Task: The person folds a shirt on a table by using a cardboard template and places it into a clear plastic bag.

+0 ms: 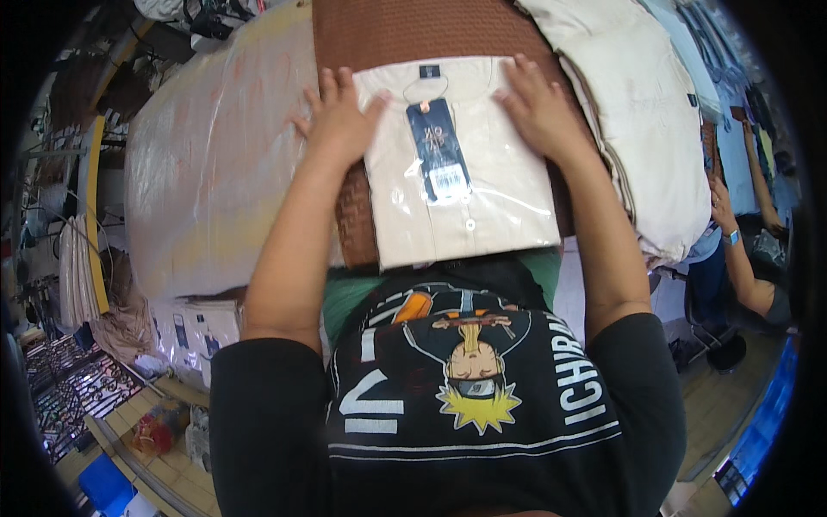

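Note:
A folded cream shirt in a clear plastic bag (482, 198) lies flat in front of me, with a dark blue hang tag (437, 146) on its chest. It rests on a brown woven garment (405, 34). My left hand (338, 116) presses flat on the packet's upper left corner, fingers spread. My right hand (540, 108) lies flat on its upper right corner, fingers apart. Neither hand grips anything.
A large plastic-wrapped cream bundle (215, 155) lies to the left. Stacked folded cream garments (646, 112) sit to the right. Another person's arm with a blue wristband (732, 237) is at the right edge. Packaged shirts (194, 332) and a tiled floor (164, 457) lie below left.

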### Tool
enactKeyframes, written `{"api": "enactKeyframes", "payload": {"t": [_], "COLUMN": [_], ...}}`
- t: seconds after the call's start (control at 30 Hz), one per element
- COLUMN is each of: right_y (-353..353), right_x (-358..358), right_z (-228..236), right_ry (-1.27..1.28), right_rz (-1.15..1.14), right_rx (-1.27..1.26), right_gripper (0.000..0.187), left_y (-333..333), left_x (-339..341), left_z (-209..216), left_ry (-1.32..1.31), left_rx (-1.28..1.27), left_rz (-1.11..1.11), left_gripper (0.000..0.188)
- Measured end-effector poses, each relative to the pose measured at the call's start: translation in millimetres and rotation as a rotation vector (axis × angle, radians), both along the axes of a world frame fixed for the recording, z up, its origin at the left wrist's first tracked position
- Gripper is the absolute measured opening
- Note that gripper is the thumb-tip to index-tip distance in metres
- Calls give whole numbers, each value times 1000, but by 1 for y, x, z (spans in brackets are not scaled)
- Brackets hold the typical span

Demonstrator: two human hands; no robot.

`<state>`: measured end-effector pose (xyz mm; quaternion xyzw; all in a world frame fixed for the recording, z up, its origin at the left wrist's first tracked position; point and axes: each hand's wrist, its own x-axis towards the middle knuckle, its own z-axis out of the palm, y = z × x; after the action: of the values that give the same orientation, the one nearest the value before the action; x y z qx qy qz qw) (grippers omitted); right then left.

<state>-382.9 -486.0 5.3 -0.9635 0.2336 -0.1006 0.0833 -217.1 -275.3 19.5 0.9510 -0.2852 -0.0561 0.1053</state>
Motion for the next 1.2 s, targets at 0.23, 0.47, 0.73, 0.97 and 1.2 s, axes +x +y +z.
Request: {"api": "enactKeyframes", "payload": {"t": [0.23,0.47,0.73,0.97,1.2], "right_y": [62,81,81,72,16], "right_x": [-17,-21,-21,-45,-86], "right_z": [38,-4,-3,50,11], "right_ry": [-285,-157,-132,-408,-156], "right_rz": [143,74,64,-122,-186], "right_rx": [2,-27,-10,682,1230], "right_gripper": [55,56,55,53,34], "left_y": [2,0,0,81,151], "left_x": [-67,-96,-98,-72,-100], "left_z": [17,-8,-8,20,8], "left_ry": [-90,-138,-99,91,967], "left_rx": [-261,-284,-297,-729,-754], "left_rz": [-322,-330,-312,-275,22], "left_gripper": [71,63,64,45,39]}}
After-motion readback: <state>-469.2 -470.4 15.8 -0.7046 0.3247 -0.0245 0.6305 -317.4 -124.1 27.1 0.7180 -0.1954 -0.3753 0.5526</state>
